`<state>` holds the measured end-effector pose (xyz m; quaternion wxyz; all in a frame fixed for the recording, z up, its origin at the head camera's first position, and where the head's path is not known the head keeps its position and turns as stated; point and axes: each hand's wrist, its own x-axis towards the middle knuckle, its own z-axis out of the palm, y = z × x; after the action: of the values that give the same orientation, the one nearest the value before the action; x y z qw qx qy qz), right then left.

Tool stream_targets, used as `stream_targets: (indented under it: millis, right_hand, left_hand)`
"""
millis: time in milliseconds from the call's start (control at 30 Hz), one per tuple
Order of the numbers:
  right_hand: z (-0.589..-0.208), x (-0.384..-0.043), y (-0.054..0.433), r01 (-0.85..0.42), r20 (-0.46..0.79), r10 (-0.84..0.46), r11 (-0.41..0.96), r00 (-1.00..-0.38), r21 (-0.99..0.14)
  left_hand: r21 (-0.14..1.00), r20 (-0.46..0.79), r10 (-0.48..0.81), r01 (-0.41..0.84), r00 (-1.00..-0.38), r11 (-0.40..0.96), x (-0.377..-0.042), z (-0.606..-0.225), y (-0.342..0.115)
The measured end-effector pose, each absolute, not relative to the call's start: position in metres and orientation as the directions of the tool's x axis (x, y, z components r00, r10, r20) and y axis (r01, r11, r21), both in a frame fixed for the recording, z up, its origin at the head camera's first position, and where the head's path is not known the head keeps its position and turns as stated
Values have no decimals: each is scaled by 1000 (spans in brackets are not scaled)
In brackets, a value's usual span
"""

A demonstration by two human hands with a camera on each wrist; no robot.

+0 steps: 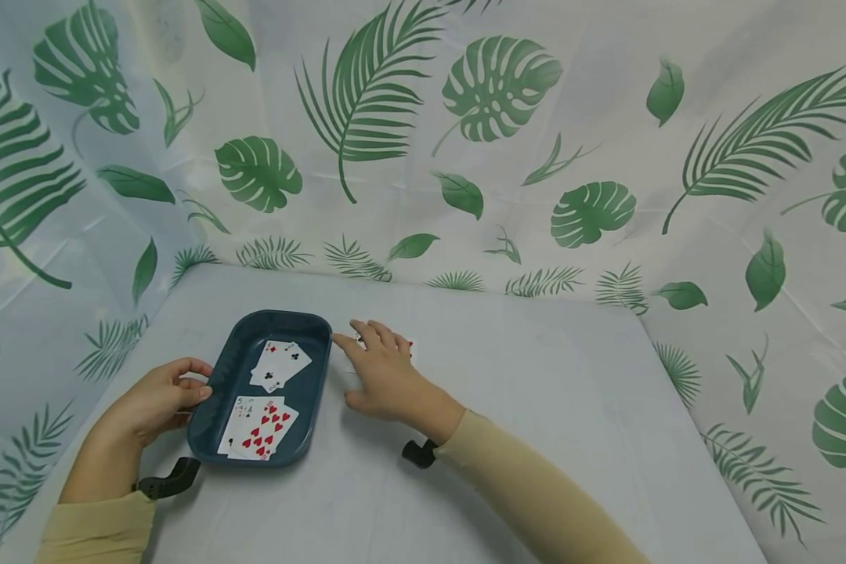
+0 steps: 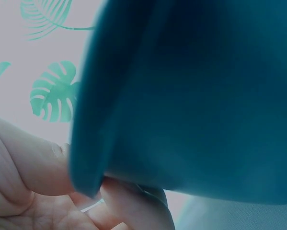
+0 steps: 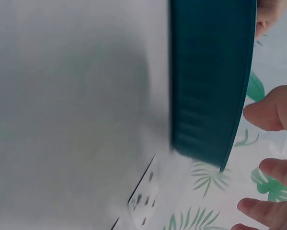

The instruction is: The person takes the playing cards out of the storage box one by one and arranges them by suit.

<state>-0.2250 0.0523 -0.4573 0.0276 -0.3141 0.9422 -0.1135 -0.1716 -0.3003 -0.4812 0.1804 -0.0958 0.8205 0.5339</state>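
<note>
My left hand (image 1: 151, 403) pinches the left rim of a dark blue, rounded rectangular tray (image 1: 305, 398), thumb on one side and fingers on the other; the left wrist view shows the tray wall (image 2: 191, 120) between them. Inside lie two overlapping groups of playing cards: a far one with a club card (image 1: 282, 364) and a near one with a heart card (image 1: 264, 431). My right hand (image 1: 388, 380) is spread just right of the tray, holding nothing, its index fingertip close to the rim. Beneath its fingers, more cards (image 1: 412, 351) lie on the table, mostly hidden.
A pale cloth covers the table (image 1: 536, 407). Leaf-printed fabric (image 1: 395, 157) stands around its back and sides. Each wrist carries a black mount, the left one (image 1: 172, 479) near the tray's front left corner and the right one (image 1: 419, 453) low over the table.
</note>
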Motion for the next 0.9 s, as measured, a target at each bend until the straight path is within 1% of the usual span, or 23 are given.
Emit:
stream_targets:
  millis: [267,500,767,900]
  right_hand:
    - [-457,-218,36,-581,56,-590,767,-805,-271]
    - [-456,-209,18,-578,56,-588,765,-807,-284]
    - [-458,-198,0,-611,104,-603,766,-791,-201]
    - [-460,-195,-9,-620,117,-609,763,-784,-183]
  left_hand:
    - [843,-399,39,-349,-916,410,-172,-482,-301]
    - [840,-400,37,-351,-916,414,-170,-481,-301]
    - [847,-396,45,-347,-917,403,-170,-481,-301]
    - [851,-396,51,-345,-917,397,-170,-481,-301]
